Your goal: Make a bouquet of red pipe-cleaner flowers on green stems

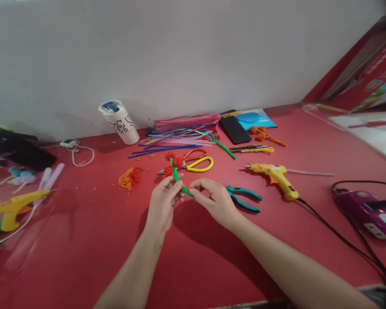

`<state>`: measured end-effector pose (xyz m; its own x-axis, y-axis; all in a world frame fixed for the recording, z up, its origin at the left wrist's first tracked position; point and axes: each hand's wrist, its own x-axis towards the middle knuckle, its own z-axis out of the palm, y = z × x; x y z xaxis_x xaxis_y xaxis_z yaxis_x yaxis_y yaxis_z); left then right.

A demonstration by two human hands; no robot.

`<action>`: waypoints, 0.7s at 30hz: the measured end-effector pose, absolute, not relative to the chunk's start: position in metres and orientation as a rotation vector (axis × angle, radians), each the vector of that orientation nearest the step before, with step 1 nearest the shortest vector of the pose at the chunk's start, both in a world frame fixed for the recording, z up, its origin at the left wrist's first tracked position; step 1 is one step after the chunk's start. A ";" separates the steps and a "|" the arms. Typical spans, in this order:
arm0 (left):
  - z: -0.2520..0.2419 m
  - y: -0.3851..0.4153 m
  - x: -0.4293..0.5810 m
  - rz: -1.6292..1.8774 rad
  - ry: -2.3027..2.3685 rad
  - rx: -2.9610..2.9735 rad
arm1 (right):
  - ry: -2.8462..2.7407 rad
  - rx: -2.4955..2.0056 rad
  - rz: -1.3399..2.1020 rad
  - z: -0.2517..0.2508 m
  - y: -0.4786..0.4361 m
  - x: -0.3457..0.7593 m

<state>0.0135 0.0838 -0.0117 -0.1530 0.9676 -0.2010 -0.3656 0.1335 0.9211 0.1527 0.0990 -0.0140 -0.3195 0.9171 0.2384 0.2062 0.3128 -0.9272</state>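
A pipe-cleaner flower [174, 171] with a green stem and several fluffy red heads is held over the middle of the red table. My left hand [164, 199] pinches its stem just below the heads. The lower end of the stem sits between the thumb and fingers of my right hand [214, 199]. Behind the flower lie scissors [201, 164] with one yellow and one red handle loop, partly hidden by the red heads. Teal-handled pliers [244, 198] rest just beyond my right hand. A pile of orange and red fluff clippings [129, 178] is left of the flower.
Loose pipe cleaners [183, 128] lie near the wall beside a white tumbler [120, 122] and a black phone [234, 129]. A yellow glue gun [278, 176] is at right, its cord running toward a purple power strip [369, 210]. Another glue gun [14, 208] lies left.
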 end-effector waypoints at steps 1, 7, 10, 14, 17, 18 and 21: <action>-0.011 0.084 0.014 1.339 1.097 0.694 | -1.634 -1.001 1.178 -0.013 0.098 0.152; -0.006 0.081 0.017 1.311 1.028 0.655 | -1.172 -0.823 1.584 -0.014 0.094 0.146; -0.005 0.078 0.020 1.319 1.082 0.713 | -1.175 -0.818 1.630 -0.015 0.095 0.148; -0.008 0.077 0.023 1.349 1.159 0.846 | -1.349 -0.932 1.713 -0.014 0.102 0.153; -0.009 0.077 0.022 1.444 1.285 0.932 | -1.277 -0.975 1.649 -0.014 0.105 0.154; -0.010 0.077 0.022 1.483 1.335 0.942 | -1.253 -0.985 1.585 -0.015 0.104 0.153; -0.012 0.078 0.021 1.580 1.413 0.923 | -1.386 -1.051 1.262 -0.016 0.101 0.151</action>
<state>0.0206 0.0779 -0.0119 -0.4081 0.9129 0.0066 -0.0954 -0.0499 0.9942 0.1511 0.1012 -0.0161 -0.1765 0.9796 0.0955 -0.0038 0.0964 -0.9953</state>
